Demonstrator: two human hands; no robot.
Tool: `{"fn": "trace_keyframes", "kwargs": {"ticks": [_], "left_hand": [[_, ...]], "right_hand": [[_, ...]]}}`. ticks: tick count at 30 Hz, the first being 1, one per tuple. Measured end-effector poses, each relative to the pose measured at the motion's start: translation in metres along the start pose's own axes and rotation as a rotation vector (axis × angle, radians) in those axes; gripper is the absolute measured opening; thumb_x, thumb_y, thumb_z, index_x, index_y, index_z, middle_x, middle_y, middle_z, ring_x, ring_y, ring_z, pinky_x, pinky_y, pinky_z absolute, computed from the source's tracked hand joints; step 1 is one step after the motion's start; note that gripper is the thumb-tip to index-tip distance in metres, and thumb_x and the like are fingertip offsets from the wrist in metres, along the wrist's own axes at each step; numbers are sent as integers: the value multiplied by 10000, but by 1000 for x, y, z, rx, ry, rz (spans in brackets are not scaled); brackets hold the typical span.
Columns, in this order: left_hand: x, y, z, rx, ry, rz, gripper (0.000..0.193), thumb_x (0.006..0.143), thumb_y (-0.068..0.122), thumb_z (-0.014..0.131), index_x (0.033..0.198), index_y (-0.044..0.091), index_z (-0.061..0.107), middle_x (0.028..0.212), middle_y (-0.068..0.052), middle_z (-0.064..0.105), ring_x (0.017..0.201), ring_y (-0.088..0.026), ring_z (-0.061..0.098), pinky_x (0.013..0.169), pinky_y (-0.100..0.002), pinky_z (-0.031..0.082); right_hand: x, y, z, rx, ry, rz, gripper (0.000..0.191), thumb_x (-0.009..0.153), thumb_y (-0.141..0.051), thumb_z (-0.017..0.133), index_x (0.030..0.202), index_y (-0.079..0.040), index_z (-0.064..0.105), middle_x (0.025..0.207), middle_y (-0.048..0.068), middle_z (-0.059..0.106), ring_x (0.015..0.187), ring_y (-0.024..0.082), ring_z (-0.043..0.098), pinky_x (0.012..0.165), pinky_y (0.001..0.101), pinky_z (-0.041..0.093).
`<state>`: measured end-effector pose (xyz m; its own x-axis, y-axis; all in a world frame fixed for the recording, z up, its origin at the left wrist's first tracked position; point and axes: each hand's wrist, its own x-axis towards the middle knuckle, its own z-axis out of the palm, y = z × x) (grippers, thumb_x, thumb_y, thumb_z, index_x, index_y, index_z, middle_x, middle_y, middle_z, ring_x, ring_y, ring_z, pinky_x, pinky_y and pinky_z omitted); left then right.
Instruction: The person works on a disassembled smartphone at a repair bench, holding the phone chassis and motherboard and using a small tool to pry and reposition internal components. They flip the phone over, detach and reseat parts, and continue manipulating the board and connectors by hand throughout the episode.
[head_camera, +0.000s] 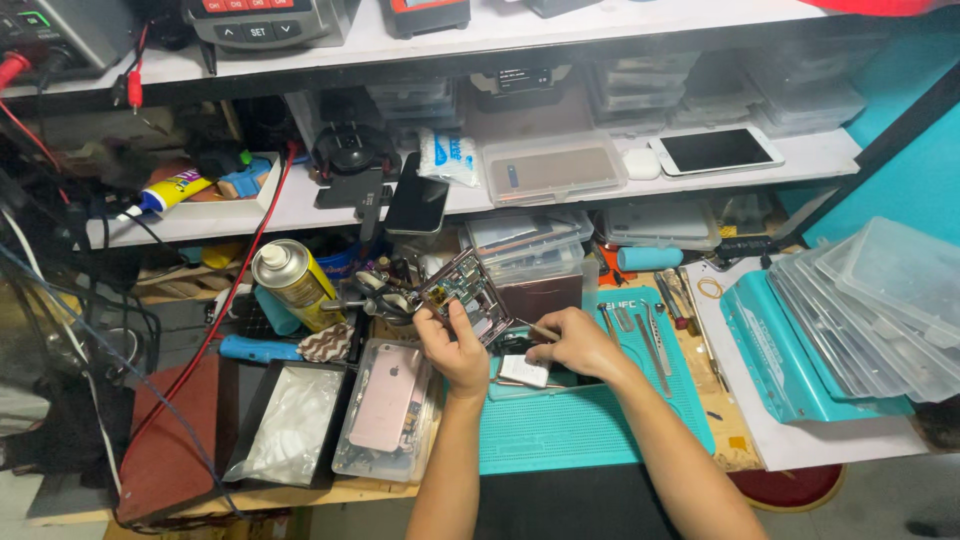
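I am looking down on a crowded repair bench with a teal work mat at its middle and two white shelves behind it, against a teal wall. The lower shelf carries a dark phone, a clear plastic box and a white tablet; the upper shelf holds instruments with buttons and red clip leads.

My left hand has its fingers closed around the lower edge of an opened phone frame, holding it tilted up above the mat's far edge, circuit side toward me. My right hand pinches a thin metal tool, its tip pointing at the frame; this hand rests over a small white part lying on the mat.

Left of the hands, a pink phone lies in a clear tray, beside a black tray lined with plastic wrap. A yellow spray can stands behind them. Red and black cables run down the left side. On the right, a teal case and stacked clear lids fill the bench up to the wall. Tweezers lie along the mat's right part. Open room lies mainly on the mat's near half, toward the bench's front edge.
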<state>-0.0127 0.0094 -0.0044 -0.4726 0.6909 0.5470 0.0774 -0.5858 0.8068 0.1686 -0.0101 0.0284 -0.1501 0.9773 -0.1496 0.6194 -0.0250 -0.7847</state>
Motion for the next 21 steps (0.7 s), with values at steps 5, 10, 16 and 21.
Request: {"fn": "trace_keyframes", "kwargs": {"ticks": [5, 10, 16, 21], "left_hand": [[-1, -1, 1, 52, -12, 2, 166, 1040, 84, 600, 1136, -33, 532, 917, -72, 656, 786, -102, 614, 695, -241, 494], [-3, -3, 1, 42, -31, 8, 172, 1048, 92, 601, 1142, -33, 530, 906, -66, 648, 784, -95, 606, 697, -241, 491], [-5, -3, 3, 22, -52, -17, 166, 1045, 96, 611, 1125, -25, 529, 934, -68, 660, 784, -86, 611, 682, -223, 494], [-4, -2, 4, -53, -71, -22, 160, 1047, 76, 599, 1138, -24, 513, 980, -71, 670, 820, -76, 621, 698, -218, 511]], "right_hand": [[-7, 4, -19, 12, 71, 17, 267, 810, -209, 774, 1027, -53, 791, 782, 92, 767, 721, 164, 681, 694, 342, 539], [-14, 15, -55, -97, 403, 27, 236, 825, -209, 762, 1010, -62, 778, 850, 142, 766, 783, 260, 735, 742, 369, 544], [-23, 23, -64, -274, 378, 56, 227, 775, -171, 798, 973, -60, 786, 907, 170, 736, 858, 348, 701, 778, 436, 527], [-22, 19, -52, -240, 246, 12, 323, 710, -145, 823, 1026, -100, 778, 956, 124, 724, 883, 328, 702, 795, 423, 541]]}}
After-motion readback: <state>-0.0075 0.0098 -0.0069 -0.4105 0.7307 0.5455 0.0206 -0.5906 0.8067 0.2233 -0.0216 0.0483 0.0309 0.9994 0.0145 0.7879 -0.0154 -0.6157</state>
